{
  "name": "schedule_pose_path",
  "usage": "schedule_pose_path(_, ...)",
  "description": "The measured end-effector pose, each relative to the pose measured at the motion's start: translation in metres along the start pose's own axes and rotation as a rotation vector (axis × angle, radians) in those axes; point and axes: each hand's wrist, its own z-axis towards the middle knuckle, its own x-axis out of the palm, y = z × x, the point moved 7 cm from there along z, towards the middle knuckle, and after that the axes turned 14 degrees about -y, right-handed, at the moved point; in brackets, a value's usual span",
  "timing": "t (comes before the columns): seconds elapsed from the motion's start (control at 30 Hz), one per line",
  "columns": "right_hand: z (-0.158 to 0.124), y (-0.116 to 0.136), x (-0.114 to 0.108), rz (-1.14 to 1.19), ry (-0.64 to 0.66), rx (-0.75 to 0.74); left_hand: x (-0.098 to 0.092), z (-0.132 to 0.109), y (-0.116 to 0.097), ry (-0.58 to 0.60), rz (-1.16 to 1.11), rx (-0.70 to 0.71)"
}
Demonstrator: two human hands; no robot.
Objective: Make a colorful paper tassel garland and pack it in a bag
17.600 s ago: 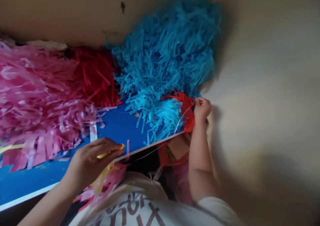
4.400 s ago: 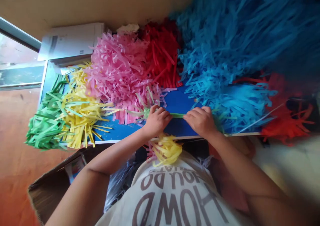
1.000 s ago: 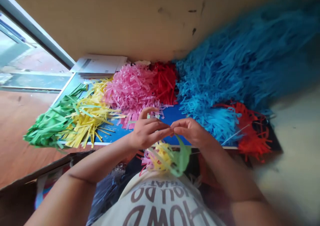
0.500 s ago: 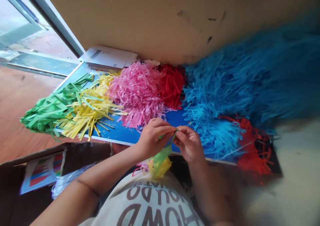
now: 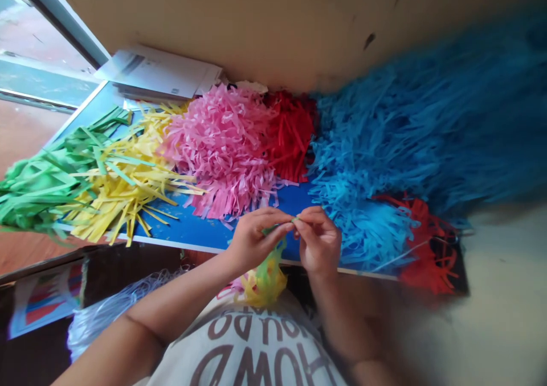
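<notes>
My left hand (image 5: 254, 241) and my right hand (image 5: 318, 241) meet over a blue board (image 5: 200, 232). Their fingertips pinch a thin green paper strip (image 5: 294, 220), mostly hidden by my fingers. Below my left hand, a bunch of green and yellow paper fringe (image 5: 267, 280) hangs against my shirt. Pink paper fringe (image 5: 222, 158) lies just above my left hand, and blue paper fringe (image 5: 363, 226) lies beside my right hand. Heaps of red (image 5: 290, 135), yellow (image 5: 128, 189) and green (image 5: 43, 184) fringe fill the board's far side.
Orange-red fringe (image 5: 423, 249) lies at the right, near a pale surface. A stack of papers (image 5: 158, 73) rests against the wall (image 5: 256, 21). A cardboard box (image 5: 47, 295) and clear plastic (image 5: 115, 312) sit at the lower left, above a wooden floor.
My hands have drawn closer and now pinch the green strip between their fingertips. The green and yellow bunch hangs lower against my shirt, and the view has shifted slightly.
</notes>
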Motion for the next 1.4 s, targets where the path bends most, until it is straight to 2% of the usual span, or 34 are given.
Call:
schedule_pose_path(0.07,0.013,0.004,0.003,-0.127,0.068,-0.092,-0.003,0.001,0.010,0.003,0.006,-0.069)
schedule_pose_path(0.17,0.066,-0.006,-0.001,-0.453,0.130,-0.204,-0.014,0.004,0.031,-0.044,-0.138,-0.313)
schedule_pose_path(0.23,0.113,-0.021,-0.009,-0.867,0.103,-0.331,-0.020,0.003,0.044,-0.098,-0.252,-0.488)
schedule_pose_path(0.27,0.134,-0.034,-0.011,-1.117,0.141,-0.350,-0.021,0.002,0.048,-0.116,-0.273,-0.544)
schedule_pose_path(0.3,0.152,-0.046,-0.012,-1.294,0.181,-0.362,-0.021,0.001,0.051,-0.114,-0.261,-0.574)
schedule_pose_path(0.37,0.175,-0.063,-0.011,-1.473,0.238,-0.356,-0.018,-0.001,0.050,-0.055,-0.166,-0.564)
schedule_pose_path(0.47,0.180,-0.072,-0.002,-1.536,0.268,-0.347,-0.009,-0.003,0.046,0.050,-0.009,-0.461)
schedule_pose_path(0.6,0.170,-0.071,0.007,-1.600,0.269,-0.335,-0.001,-0.004,0.045,0.083,0.025,-0.391)
schedule_pose_path(0.7,0.169,-0.062,0.005,-1.612,0.249,-0.342,0.003,-0.007,0.042,0.106,0.034,-0.332)
schedule_pose_path(0.77,0.167,-0.050,-0.003,-1.583,0.220,-0.363,0.002,-0.009,0.040,0.107,0.060,-0.296)
schedule_pose_path(0.83,0.155,-0.031,-0.015,-1.458,0.143,-0.394,0.000,-0.011,0.039,0.120,0.076,-0.286)
schedule_pose_path(0.93,0.112,0.000,-0.031,-1.037,0.030,-0.448,-0.003,-0.014,0.037,0.148,0.075,-0.292)
schedule_pose_path(1.0,0.071,0.009,-0.035,-0.708,0.061,-0.404,-0.002,-0.015,0.032,0.159,0.065,-0.279)
schedule_pose_path(1.1,0.017,-0.002,-0.031,-0.312,0.129,-0.130,0.003,-0.016,0.020,0.184,0.077,-0.227)
schedule_pose_path(1.2,-0.011,-0.019,-0.031,-0.098,0.082,0.092,0.008,-0.018,0.009,0.196,0.101,-0.162)
schedule_pose_path(1.3,-0.017,-0.027,-0.039,-0.037,-0.032,0.152,0.013,-0.021,0.003,0.210,0.110,-0.105)
schedule_pose_path(1.4,-0.019,-0.027,-0.044,-0.040,-0.063,0.160,0.015,-0.022,0.000,0.211,0.140,-0.059)
